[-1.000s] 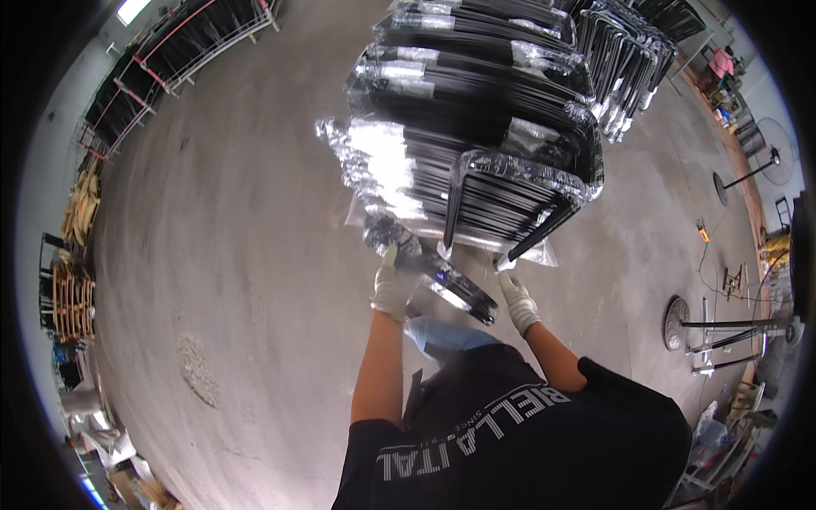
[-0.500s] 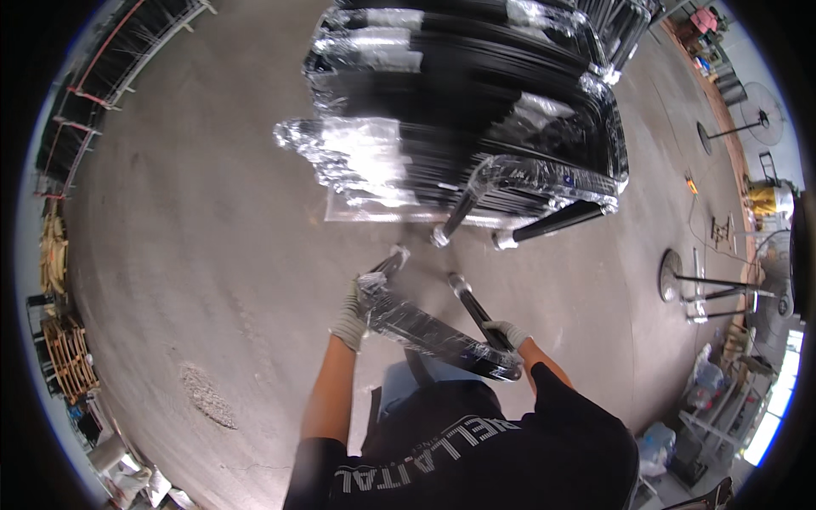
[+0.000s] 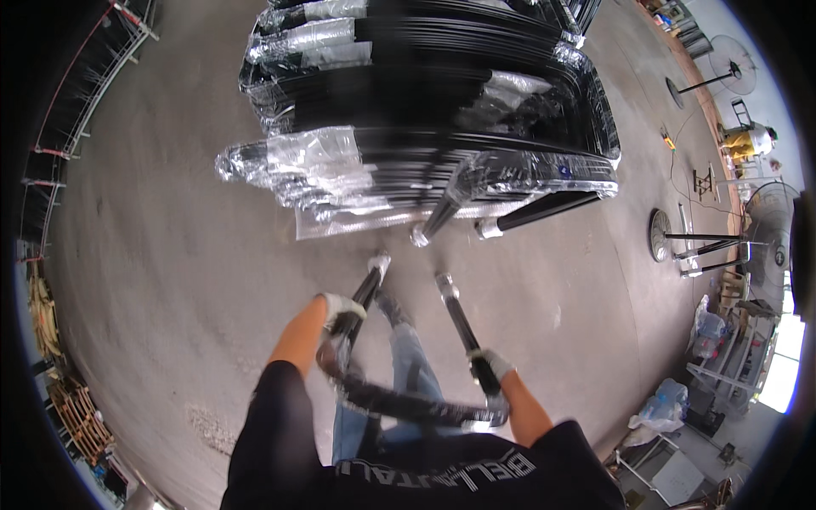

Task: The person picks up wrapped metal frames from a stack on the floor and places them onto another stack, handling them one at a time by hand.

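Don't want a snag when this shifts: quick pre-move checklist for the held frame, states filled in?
1. Left hand gripping the black frame: ok, on its left leg.
2. Right hand gripping: ok, on the right leg.
3. Leg ends covered: ok, pale wrap on both.
4. Frame apart from the wrapped stack: ok, floor shows between.
5. Shoe clear of the left leg: cannot tell, they overlap in view.
6. Film tight on the bend: cannot tell, blurred.

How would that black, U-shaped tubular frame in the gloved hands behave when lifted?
The frame is probably stiff: its legs stick out straight beyond the left hand and right hand. Its shiny clear plastic wrap may feel slippery.
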The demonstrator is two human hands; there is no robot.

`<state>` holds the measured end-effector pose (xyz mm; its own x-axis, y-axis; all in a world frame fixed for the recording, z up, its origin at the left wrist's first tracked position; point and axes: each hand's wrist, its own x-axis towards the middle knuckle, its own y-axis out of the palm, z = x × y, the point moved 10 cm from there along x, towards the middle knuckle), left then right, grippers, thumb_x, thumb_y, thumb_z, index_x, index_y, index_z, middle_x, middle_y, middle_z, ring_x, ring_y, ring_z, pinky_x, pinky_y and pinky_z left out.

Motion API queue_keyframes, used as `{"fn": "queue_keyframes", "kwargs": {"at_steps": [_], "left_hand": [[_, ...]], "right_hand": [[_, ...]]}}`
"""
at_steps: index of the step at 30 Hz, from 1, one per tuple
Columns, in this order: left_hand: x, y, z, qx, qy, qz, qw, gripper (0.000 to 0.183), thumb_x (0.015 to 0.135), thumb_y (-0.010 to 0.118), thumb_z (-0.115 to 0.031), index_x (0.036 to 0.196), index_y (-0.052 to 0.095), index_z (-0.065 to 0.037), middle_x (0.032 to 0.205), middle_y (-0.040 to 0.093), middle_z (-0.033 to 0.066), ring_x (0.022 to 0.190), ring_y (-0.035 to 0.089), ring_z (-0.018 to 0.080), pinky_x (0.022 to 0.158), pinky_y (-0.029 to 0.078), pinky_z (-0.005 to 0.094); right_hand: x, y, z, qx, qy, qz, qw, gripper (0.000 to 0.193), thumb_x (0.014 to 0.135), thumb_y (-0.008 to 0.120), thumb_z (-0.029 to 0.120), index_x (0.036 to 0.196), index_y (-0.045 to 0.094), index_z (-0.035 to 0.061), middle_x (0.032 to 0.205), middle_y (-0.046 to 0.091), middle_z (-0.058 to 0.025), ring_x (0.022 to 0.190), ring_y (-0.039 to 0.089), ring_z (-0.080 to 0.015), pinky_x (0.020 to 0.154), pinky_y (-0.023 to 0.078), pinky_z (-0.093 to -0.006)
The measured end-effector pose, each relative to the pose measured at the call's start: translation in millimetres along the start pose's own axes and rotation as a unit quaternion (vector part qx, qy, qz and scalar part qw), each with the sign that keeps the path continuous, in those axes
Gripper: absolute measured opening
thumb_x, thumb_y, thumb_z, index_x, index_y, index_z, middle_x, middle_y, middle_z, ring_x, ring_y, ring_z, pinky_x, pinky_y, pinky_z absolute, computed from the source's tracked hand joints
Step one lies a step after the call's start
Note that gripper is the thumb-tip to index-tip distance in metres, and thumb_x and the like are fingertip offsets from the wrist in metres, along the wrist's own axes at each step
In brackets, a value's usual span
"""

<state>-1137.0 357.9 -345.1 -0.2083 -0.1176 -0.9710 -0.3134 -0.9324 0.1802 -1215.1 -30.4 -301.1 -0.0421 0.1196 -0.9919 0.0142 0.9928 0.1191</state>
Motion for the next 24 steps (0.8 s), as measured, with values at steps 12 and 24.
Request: {"fn": "queue_keyframes", "kwargs": {"at_steps": [12,24], "left_hand": [[111,-119,146,0.292,0.026,-0.25,0.923,0.026,0.069,0.055,-0.014,0.089,0.067,-0.001,0.094,0.063,0.0195,0.088,0.063,0.0278,0.074,0.047,0.0452],[-32,-283,521,-0.054,0.16,-0.444,0.88,0.015,0.043,0.063,-0.009,0.058,0.064,-0.006,0.061,0.062,0.015,0.059,0.061,0.0278,0.055,0.048,0.038]], "right_hand": [[21,133,-131,0.009,-0.042,-0.156,0.987,0.022,0.054,0.076,0.022,0.062,0.062,0.0065,0.06,0.058,-0.0061,0.049,0.053,-0.0199,0.049,0.044,-0.0331],[-56,400,-138,-0.263,-0.256,-0.062,0.928,0.049,0.053,0.078,0.023,0.091,0.059,-0.0019,0.07,0.061,-0.0113,0.058,0.059,-0.0222,0.054,0.047,-0.0326]]}}
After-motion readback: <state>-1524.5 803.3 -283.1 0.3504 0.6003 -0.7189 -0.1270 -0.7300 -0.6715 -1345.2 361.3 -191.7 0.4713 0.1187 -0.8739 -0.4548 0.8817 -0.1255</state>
